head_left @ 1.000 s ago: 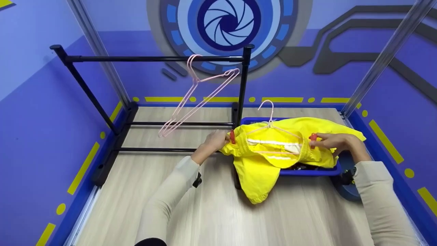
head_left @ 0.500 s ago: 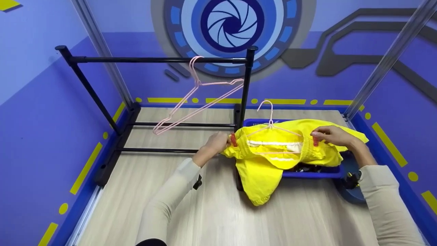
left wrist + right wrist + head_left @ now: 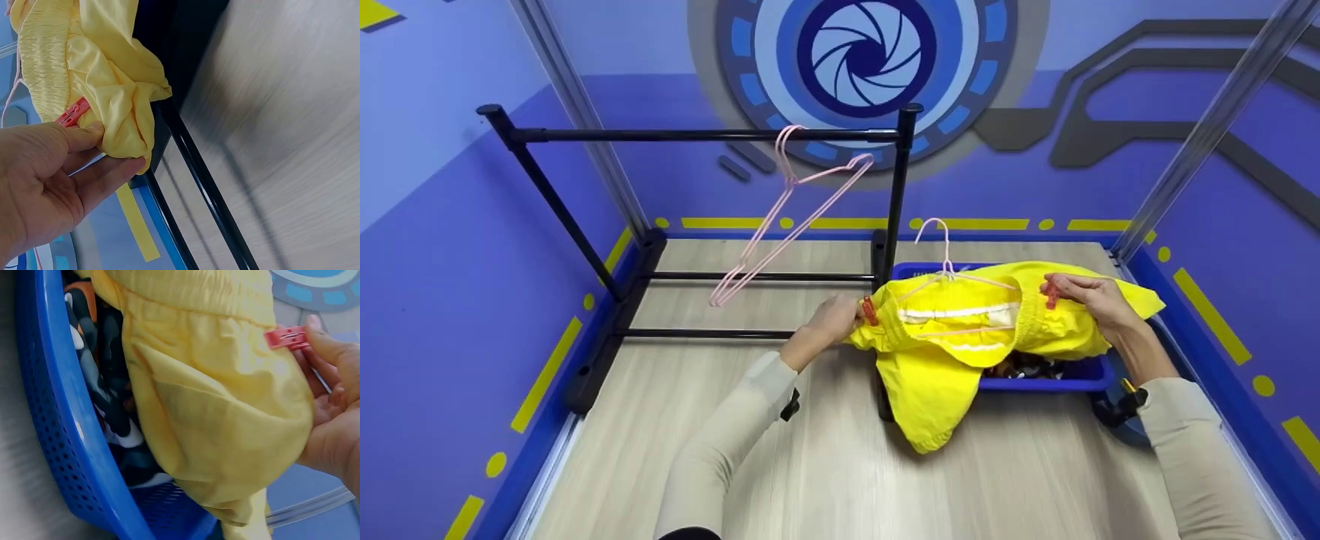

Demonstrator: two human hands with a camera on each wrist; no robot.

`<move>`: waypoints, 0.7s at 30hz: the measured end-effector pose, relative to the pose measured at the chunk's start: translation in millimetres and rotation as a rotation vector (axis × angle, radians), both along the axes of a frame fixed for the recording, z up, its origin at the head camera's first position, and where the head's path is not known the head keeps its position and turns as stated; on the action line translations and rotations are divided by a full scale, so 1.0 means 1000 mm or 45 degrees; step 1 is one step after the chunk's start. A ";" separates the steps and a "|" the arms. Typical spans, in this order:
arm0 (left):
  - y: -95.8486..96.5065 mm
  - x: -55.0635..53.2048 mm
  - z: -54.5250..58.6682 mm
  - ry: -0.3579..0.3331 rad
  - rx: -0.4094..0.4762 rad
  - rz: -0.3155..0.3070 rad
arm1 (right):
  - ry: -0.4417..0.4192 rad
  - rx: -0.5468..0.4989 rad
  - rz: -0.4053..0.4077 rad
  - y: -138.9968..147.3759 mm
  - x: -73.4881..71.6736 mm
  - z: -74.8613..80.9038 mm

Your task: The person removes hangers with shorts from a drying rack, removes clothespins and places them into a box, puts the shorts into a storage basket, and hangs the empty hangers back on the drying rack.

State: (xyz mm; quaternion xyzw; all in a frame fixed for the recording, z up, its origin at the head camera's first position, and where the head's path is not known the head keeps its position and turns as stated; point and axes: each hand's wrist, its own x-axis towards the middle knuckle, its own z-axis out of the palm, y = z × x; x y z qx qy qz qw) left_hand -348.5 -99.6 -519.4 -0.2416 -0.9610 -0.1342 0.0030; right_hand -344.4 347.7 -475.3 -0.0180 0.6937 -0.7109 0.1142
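Yellow pants (image 3: 930,390) with a gathered elastic waistband hang around a pink hanger (image 3: 947,251), whose hook stands above the waist. A red clothespin (image 3: 869,310) is on the waistband's left side, another red clothespin (image 3: 287,337) on its right side. My left hand (image 3: 831,321) pinches the bunched yellow cloth between thumb and fingers, just beside the left clothespin, clearest in the left wrist view. With thumb and fingertips, my right hand (image 3: 1099,304) grips the right clothespin at the waistband. The hanger's lower bar shows through the waist opening.
A black clothes rack (image 3: 697,136) stands at left with pink hangers (image 3: 787,247) on its rail. Under the pants, a blue basket (image 3: 1057,384) holds dark patterned cloth. A dark round object (image 3: 1132,431) lies by my right wrist. Walls enclose the back and sides.
My right hand has shifted its hold on the right clothespin, which has lifted slightly. The pink hangers on the rail have swung. My left hand stays by the left clothespin.
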 end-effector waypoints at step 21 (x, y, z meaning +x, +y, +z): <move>-0.015 0.007 -0.003 0.007 -0.009 -0.002 | 0.008 0.238 -0.621 0.058 0.008 -0.003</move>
